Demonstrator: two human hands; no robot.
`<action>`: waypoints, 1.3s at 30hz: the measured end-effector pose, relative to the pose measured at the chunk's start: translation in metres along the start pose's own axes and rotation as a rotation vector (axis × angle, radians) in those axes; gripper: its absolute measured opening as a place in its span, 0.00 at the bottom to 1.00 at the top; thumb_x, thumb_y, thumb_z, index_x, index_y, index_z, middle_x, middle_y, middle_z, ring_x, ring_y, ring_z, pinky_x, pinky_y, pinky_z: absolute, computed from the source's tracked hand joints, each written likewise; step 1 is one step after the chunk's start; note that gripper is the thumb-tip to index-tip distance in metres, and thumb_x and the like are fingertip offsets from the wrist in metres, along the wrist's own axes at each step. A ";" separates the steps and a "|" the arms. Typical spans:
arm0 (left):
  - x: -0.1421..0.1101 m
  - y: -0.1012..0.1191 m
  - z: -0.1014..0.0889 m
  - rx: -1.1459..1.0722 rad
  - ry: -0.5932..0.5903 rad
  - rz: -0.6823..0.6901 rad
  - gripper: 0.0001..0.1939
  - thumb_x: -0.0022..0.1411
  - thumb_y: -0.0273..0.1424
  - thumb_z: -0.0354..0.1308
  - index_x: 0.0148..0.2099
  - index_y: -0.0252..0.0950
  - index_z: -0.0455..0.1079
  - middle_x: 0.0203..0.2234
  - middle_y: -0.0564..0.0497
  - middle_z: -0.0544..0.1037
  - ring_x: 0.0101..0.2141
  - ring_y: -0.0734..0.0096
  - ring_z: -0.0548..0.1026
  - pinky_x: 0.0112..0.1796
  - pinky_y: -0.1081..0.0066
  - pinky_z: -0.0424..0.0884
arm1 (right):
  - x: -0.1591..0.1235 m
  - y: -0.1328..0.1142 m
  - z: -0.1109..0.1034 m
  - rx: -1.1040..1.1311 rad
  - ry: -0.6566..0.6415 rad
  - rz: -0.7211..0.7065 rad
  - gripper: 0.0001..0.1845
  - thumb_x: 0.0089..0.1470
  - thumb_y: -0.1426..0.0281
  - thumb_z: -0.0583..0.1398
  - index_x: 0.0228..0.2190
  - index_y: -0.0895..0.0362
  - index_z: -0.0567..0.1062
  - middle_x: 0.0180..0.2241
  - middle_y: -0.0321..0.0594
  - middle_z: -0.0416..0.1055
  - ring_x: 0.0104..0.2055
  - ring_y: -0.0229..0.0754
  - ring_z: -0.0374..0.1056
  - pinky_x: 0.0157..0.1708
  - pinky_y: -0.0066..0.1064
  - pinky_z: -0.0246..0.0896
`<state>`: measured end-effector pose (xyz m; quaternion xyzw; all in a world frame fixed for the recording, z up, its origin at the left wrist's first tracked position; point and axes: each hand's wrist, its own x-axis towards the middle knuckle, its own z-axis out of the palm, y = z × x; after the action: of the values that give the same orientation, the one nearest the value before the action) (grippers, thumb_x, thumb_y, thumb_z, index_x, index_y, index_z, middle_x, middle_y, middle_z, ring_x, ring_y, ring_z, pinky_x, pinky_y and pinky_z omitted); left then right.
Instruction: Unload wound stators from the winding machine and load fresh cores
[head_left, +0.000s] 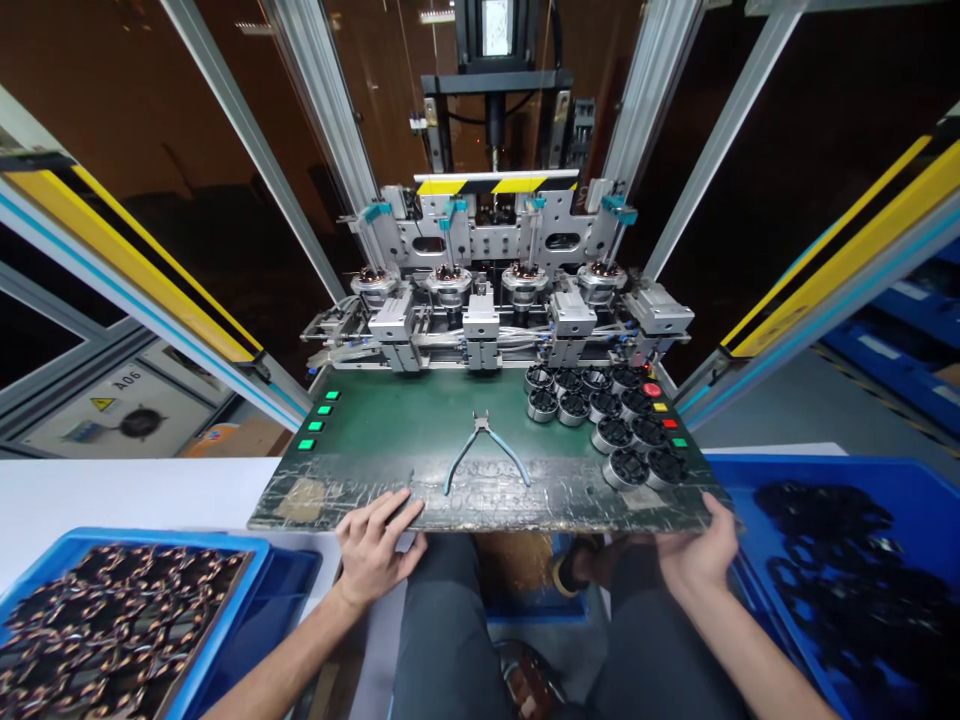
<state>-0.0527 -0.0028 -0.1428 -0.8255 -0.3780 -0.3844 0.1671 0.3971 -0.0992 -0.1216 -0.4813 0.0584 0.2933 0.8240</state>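
Observation:
My left hand (377, 545) rests on the front edge of a green worktop (390, 430), its fingers spread over the worn surface and the thumb just below the edge. At the front right corner my right hand (701, 555) holds the worktop's edge, thumb on top; its other fingers are hidden underneath. Between the hands lies a pair of cutting pliers (481, 425) with blue handles spread apart. Several round metal parts with black slotted tops, such as this motor stator (625, 467), stand together on the right side of the worktop.
Behind the worktop, a machine fixture (480, 325) carries several copper-wound parts (448, 280). Green buttons (319, 427) line the left edge; a red button (652, 390) sits right. A blue bin (255, 560) holds copper-wound parts; another blue bin (757, 475) holds black parts. Yellow side guards (142, 265) flank the station.

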 end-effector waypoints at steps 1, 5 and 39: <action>0.000 0.000 0.000 0.001 0.001 0.003 0.25 0.64 0.37 0.70 0.63 0.51 0.75 0.53 0.49 0.84 0.52 0.56 0.79 0.52 0.55 0.64 | 0.001 0.000 -0.001 -0.001 0.002 -0.003 0.21 0.53 0.61 0.63 0.48 0.53 0.82 0.46 0.36 0.82 0.45 0.46 0.78 0.44 0.40 0.78; 0.000 0.000 0.000 0.001 0.001 0.002 0.24 0.65 0.37 0.70 0.62 0.50 0.75 0.53 0.49 0.84 0.52 0.56 0.79 0.52 0.54 0.65 | 0.002 0.001 -0.003 0.001 -0.001 -0.013 0.21 0.52 0.61 0.64 0.48 0.53 0.82 0.46 0.35 0.82 0.45 0.46 0.78 0.43 0.38 0.78; 0.001 0.002 0.001 -0.017 0.019 -0.011 0.20 0.67 0.38 0.68 0.60 0.49 0.77 0.53 0.48 0.85 0.52 0.55 0.80 0.52 0.54 0.64 | 0.006 0.003 -0.006 0.011 -0.017 -0.009 0.22 0.53 0.60 0.65 0.48 0.53 0.82 0.46 0.36 0.82 0.43 0.45 0.79 0.43 0.38 0.79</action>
<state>-0.0503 -0.0034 -0.1422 -0.8211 -0.3778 -0.3962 0.1613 0.4014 -0.1005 -0.1292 -0.4744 0.0508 0.2931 0.8285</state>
